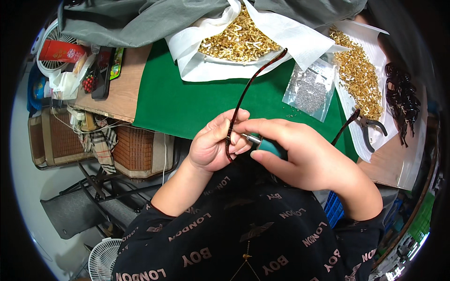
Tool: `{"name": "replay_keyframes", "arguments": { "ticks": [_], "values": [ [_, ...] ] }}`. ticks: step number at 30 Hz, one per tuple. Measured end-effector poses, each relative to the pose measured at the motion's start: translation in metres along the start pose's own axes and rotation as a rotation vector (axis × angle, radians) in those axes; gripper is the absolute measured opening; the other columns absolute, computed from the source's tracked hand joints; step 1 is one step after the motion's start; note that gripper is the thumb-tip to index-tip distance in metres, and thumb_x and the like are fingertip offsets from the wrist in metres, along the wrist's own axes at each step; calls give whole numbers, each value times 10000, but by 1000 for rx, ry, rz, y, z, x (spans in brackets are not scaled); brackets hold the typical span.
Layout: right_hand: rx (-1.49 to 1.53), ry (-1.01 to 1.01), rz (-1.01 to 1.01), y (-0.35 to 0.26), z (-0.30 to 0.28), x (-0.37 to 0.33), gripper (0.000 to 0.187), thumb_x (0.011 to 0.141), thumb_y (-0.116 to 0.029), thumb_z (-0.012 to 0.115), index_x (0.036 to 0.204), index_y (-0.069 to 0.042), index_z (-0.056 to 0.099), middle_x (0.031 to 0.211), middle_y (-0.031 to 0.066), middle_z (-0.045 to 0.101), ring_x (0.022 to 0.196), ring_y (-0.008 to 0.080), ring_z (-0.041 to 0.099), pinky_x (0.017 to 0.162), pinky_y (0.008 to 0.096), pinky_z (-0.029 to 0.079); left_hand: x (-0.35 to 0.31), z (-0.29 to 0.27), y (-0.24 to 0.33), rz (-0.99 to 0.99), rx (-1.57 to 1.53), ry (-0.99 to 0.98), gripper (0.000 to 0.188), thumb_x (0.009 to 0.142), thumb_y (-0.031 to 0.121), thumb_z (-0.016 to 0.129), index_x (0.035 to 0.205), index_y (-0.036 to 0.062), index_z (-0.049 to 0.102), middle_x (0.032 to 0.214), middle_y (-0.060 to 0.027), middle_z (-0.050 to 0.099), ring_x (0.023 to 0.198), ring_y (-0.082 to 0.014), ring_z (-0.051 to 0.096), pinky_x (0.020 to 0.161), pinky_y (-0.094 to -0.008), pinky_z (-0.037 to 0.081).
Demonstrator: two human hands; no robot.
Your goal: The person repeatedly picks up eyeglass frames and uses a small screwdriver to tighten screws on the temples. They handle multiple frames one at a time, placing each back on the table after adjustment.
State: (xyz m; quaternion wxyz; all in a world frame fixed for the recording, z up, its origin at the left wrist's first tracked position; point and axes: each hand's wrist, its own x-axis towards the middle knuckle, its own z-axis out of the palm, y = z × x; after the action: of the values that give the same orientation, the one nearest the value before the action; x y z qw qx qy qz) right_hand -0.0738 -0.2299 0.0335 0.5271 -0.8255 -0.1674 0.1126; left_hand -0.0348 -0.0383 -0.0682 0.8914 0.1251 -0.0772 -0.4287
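A dark reddish-brown, glossy eyeglass temple (243, 91) stands up from my left hand (208, 147), its curved tip pointing to the far right. My left thumb and fingers are closed around its lower end. My right hand (304, 154) grips a screwdriver (272, 148) with a teal handle, its metal end pointing left at my left fingertips. The screw point is hidden by the fingers. A second dark temple (346, 126) shows beyond my right wrist; whether both belong to one frame is hidden.
Gold-coloured small metal parts (241, 40) lie heaped on white paper at the back, with another gold heap (358, 75) at right. Between them rests a clear bag of tiny grey pieces (309, 89). Pliers (368, 133) and dark temples (402, 100) lie right. Green cloth (187, 105) covers the table.
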Motion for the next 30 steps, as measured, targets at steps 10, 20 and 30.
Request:
{"name": "replay_keyframes", "arguments": {
  "ticks": [10,20,30],
  "values": [
    [-355,52,-93,2,4,1,314,778,-113,666,1079,-68,585,769,88,541,623,275,613,544,355,508,1,3,2,-26,25,54,371,988,234,477,1273,-3,499,789,-21,523,658,-120,441,640,-265,384],
    [-664,-47,29,-27,0,-16,488,732,-102,660,1204,-59,544,811,86,503,625,239,590,531,351,493,-2,19,13,-47,40,185,375,985,238,476,1256,-21,484,697,3,448,608,-106,381,557,-246,335],
    [-507,207,363,21,-6,-37,354,887,-149,584,1233,-86,543,866,174,581,744,366,619,657,423,507,-14,47,71,574,2061,631,378,867,184,627,1176,-26,566,1121,-149,593,1054,-252,551,935,-364,421]
  ]
}}
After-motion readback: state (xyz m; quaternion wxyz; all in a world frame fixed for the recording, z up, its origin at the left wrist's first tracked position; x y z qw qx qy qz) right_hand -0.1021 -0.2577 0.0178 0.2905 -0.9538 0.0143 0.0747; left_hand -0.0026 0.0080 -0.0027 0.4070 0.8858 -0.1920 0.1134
